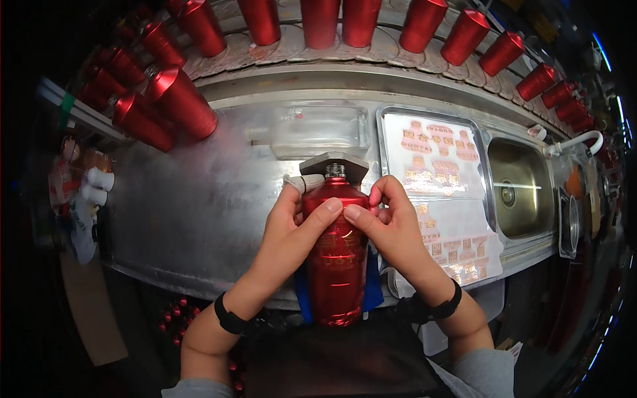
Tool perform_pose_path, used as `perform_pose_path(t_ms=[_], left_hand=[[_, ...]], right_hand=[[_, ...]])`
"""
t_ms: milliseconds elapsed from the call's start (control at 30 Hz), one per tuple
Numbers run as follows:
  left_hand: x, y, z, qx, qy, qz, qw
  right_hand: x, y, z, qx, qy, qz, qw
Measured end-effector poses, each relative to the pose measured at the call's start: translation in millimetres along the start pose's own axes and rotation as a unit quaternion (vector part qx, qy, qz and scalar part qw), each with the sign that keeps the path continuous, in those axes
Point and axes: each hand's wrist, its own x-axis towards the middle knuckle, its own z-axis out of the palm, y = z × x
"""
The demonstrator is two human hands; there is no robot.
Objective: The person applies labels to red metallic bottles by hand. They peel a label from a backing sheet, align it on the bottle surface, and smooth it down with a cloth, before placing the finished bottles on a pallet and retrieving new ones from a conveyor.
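Observation:
A shiny red bottle (337, 278) with gold lettering leans toward me, its clear threaded neck pointing away. My left hand (295, 229) is closed on its left side, thumb pressed on the shoulder. On the right side my right hand (393, 215) grips it, thumb on the shoulder close to the other thumb and index finger bent at the edge. A white ribbed bundle with a dark band (306, 182) sits by my left fingertips; whether they hold it I cannot tell. Behind the neck is a grey angular block (355, 166). Blue cloth (373, 285) lies under the bottle.
A clear rectangular container (320, 132) stands behind the block. Right of it, a metal tray (484, 179) bears sheets of gold-printed decals (438, 156), beside a sink (524, 192) with a white faucet (584, 140). Red bottles (180, 103) stand at left; several more line a conveyor (385, 50).

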Motion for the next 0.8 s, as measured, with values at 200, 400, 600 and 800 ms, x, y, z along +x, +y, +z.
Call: perform_pose_path(t_ms=[200,400,600,800], left_hand=[[-22.5,-5.5,-24.8,-0.045,-0.007,-0.109,0.993],[-42.3,-17.8,-25.7,0.028,-0.091,-0.044,0.994],[-38.3,-12.4,-35.5,0.003,-0.125,-0.055,0.991],[-30.3,-7.1,-32.6,-0.019,-0.107,-0.080,0.991]], right_hand=[[-24.9,3.5,-4.6,0.070,-0.009,0.064,0.995],[-46.8,17.1,3.4,0.007,-0.001,0.034,0.999],[-47.4,11.2,4.1,-0.013,-0.004,0.049,0.999],[-47.0,13.6,6.3,0.053,-0.007,0.058,0.997]])
